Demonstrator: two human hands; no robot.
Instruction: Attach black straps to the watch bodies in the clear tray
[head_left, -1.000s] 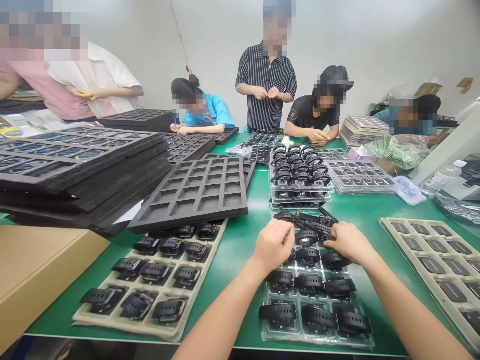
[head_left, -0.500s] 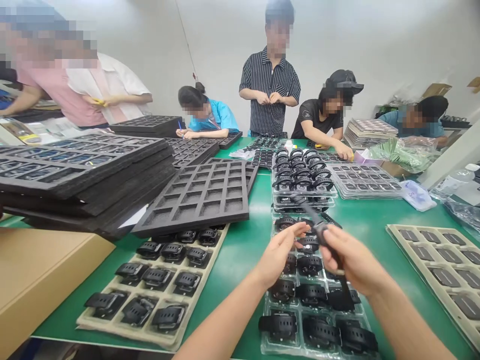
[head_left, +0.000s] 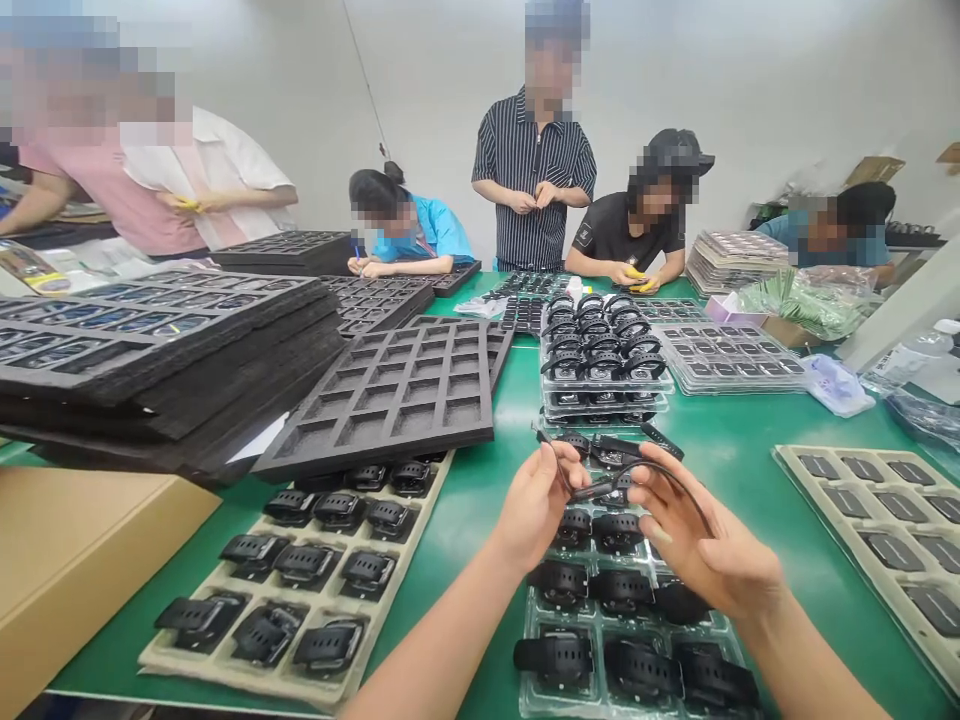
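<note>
A black smartwatch [head_left: 596, 490] with its strap unfastened is held between both hands, above a clear plastic tray [head_left: 531, 640] of black watches. My left hand [head_left: 536, 500] grips one side of it, fingers curled at the strap. My right hand [head_left: 701, 545] has its fingers closed on the other side, and the strap's free end arches over those fingers. The watch is seen edge-on, so its face cannot be made out. Just beyond my hands, more watches stand in a stack of clear trays [head_left: 606, 400].
A beige tray of watches [head_left: 356, 680] lies to the left, partly under an empty-celled black foam tray [head_left: 405, 420]. Stacked foam trays [head_left: 247, 370] and a cardboard box [head_left: 97, 560] are further left. A beige tray of flat dark pieces [head_left: 847, 520] lies right. Several co-workers sit or stand opposite.
The watch has turned from slanting in my right hand to lying level between both hands. My left hand has taken hold of it. A co-worker's outstretched hand has drawn back.
</note>
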